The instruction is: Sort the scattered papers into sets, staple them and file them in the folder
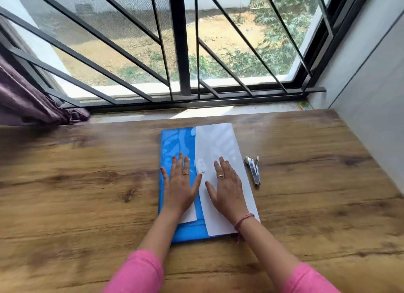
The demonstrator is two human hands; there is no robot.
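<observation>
A blue folder (175, 144) lies flat on the wooden table (76, 183), with a white flap or sheet (216, 144) covering its right half. A smaller white paper (191, 215) peeks out under my left wrist. My left hand (180, 183) rests flat on the blue part, fingers straight and spread. My right hand (227, 183) presses flat on the white sheet. A metal stapler (253, 169) lies on the table just right of the folder, untouched.
A barred window (181, 52) and its sill run along the far edge of the table. A purple curtain (28, 100) hangs at the far left. A white wall (371, 96) bounds the right side. A small green and orange object (305, 106) sits on the sill corner.
</observation>
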